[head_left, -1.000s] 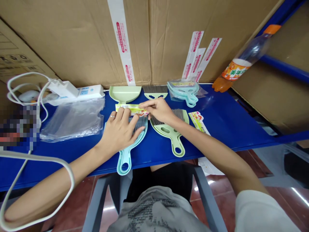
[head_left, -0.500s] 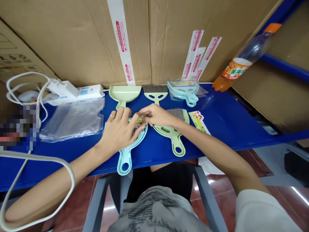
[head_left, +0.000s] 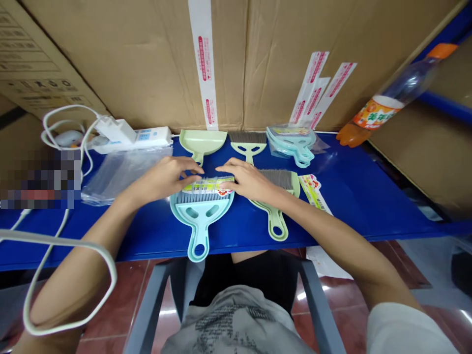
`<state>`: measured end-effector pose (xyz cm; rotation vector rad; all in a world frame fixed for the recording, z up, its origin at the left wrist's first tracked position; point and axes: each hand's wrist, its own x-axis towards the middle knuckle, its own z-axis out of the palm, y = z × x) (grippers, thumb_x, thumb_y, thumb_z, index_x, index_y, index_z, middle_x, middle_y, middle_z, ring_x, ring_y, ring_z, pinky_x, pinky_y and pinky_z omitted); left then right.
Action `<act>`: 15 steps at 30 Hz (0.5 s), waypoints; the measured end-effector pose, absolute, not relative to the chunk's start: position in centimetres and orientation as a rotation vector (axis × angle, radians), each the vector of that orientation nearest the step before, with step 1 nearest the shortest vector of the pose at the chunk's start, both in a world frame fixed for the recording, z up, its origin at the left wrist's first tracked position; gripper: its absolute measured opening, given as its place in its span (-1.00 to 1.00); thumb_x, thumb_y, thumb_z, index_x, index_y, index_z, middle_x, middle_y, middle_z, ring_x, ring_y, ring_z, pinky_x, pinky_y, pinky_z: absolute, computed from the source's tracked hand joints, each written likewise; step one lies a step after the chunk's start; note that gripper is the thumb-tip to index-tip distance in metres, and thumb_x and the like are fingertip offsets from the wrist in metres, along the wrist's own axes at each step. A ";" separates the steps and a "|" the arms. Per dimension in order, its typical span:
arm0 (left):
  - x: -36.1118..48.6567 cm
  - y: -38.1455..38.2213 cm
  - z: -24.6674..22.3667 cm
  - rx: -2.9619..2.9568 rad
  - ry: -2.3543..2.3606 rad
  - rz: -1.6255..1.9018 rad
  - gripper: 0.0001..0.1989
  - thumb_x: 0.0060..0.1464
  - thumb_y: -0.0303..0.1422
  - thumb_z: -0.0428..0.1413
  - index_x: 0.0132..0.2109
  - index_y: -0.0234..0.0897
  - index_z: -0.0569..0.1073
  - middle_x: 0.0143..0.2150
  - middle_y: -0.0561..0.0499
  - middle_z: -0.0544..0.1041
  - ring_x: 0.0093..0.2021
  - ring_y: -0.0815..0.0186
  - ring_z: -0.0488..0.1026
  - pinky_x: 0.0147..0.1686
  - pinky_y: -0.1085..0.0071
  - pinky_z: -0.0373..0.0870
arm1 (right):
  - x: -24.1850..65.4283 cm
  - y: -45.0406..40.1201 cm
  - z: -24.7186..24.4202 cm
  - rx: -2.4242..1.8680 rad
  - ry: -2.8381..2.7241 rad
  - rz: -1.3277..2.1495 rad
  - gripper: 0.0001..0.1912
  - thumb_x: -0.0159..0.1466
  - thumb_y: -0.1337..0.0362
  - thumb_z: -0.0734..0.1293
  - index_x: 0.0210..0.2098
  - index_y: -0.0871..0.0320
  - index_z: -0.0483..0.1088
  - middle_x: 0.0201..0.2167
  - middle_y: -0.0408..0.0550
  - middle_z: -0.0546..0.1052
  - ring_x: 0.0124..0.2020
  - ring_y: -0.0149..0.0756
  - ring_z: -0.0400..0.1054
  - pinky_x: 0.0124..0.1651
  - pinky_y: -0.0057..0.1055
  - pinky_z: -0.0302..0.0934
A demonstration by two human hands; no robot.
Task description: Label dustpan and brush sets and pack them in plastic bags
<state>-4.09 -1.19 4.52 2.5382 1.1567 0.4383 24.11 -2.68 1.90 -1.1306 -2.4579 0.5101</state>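
A light blue hand brush (head_left: 201, 212) lies nested in a matching light blue dustpan (head_left: 174, 209) at the table's front, handles toward me. Across the bristles sits a yellow-green printed label card (head_left: 206, 186). My left hand (head_left: 167, 178) is at the card's left end, fingers curved and parted from the thumb. At the right end is my right hand (head_left: 248, 180), its thumb touching the card and its fingers apart from the thumb. Partly behind my right wrist lies a green dustpan (head_left: 296, 184) with a grey-bristled green brush (head_left: 275, 209) in it.
Farther back are a green dustpan (head_left: 202, 142), a green brush (head_left: 249, 147) and a bagged light blue set (head_left: 295, 142). Clear plastic bags (head_left: 110, 177) and a power strip (head_left: 151, 137) lie left. Another label card (head_left: 313, 191) and an orange drink bottle (head_left: 379, 113) are right.
My hands have moved apart from their close position over the card, left hand leftward. The card and blue brush are now more exposed. The whole view has shifted slightly.
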 end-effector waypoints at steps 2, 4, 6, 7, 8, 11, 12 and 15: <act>-5.1 -1.1 4.4 2.559 1.128 0.337 -0.50 0.33 0.07 0.15 0.12 -0.20 0.66 0.11 -0.18 0.72 0.01 0.03 0.69 0.08 0.07 0.62 | 24.1 -3.3 2.4 -1.150 -2.470 0.461 -0.56 0.54 0.15 0.38 0.33 0.16 0.52 0.19 0.16 0.54 0.15 -0.03 0.48 0.19 -0.13 0.34; -6.2 -1.4 4.3 2.593 1.100 0.239 -0.30 0.22 0.17 0.24 0.29 -0.20 0.58 0.26 -0.22 0.66 0.18 -0.05 0.65 0.19 0.02 0.58 | 24.1 -4.2 3.1 -1.105 -2.499 0.412 -0.48 0.51 0.01 0.40 0.33 0.14 0.53 0.19 0.15 0.55 0.18 0.02 0.45 0.19 -0.10 0.34; -7.0 -1.9 4.5 2.631 1.082 0.177 -0.13 0.14 0.22 0.30 0.42 -0.20 0.48 0.37 -0.25 0.58 0.25 -0.09 0.61 0.22 0.01 0.57 | 24.1 -5.2 3.8 -1.024 -2.555 0.353 -0.34 0.42 -0.15 0.46 0.33 0.13 0.53 0.18 0.16 0.58 0.19 0.09 0.40 0.20 -0.02 0.34; -7.4 -2.1 4.6 2.654 1.076 0.158 -0.10 0.12 0.22 0.31 0.45 -0.18 0.45 0.38 -0.26 0.56 0.26 -0.10 0.61 0.21 0.02 0.58 | 24.1 -5.7 4.0 -0.989 -2.586 0.323 -0.26 0.37 -0.22 0.48 0.33 0.14 0.54 0.18 0.18 0.59 0.20 0.13 0.38 0.21 0.02 0.34; -7.6 -2.3 4.8 2.676 1.076 0.146 -0.08 0.10 0.21 0.33 0.46 -0.16 0.44 0.39 -0.26 0.56 0.25 -0.10 0.61 0.20 0.04 0.58 | 24.1 -6.2 4.2 -0.964 -2.618 0.297 -0.18 0.32 -0.29 0.49 0.33 0.16 0.54 0.20 0.21 0.60 0.22 0.17 0.36 0.23 0.07 0.33; -7.8 -2.9 5.5 2.712 1.099 0.094 -0.02 0.01 0.22 0.38 0.46 -0.15 0.45 0.39 -0.29 0.55 0.30 -0.13 0.59 0.24 0.06 0.54 | 24.3 -7.2 4.0 -0.929 -2.709 0.247 0.07 0.20 -0.45 0.47 0.36 0.29 0.49 0.30 0.32 0.57 0.41 0.32 0.26 0.38 0.21 0.25; -7.8 -3.1 5.6 2.710 1.104 0.071 0.02 -0.03 0.22 0.41 0.47 -0.17 0.44 0.42 -0.30 0.52 0.34 -0.15 0.55 0.27 0.06 0.52 | 24.4 -7.3 3.7 -0.916 -2.742 0.238 0.15 0.18 -0.49 0.45 0.39 0.34 0.45 0.35 0.37 0.53 0.48 0.34 0.21 0.43 0.23 0.20; -8.2 -4.1 5.5 2.687 1.075 0.040 0.14 -0.12 0.19 0.47 0.53 -0.16 0.37 0.49 -0.30 0.44 0.46 -0.17 0.44 0.35 0.04 0.47 | 24.6 -7.5 2.5 -0.873 -2.813 0.181 0.29 0.20 -0.56 0.35 0.45 0.47 0.35 0.45 0.50 0.38 0.56 0.32 0.15 0.56 0.19 0.09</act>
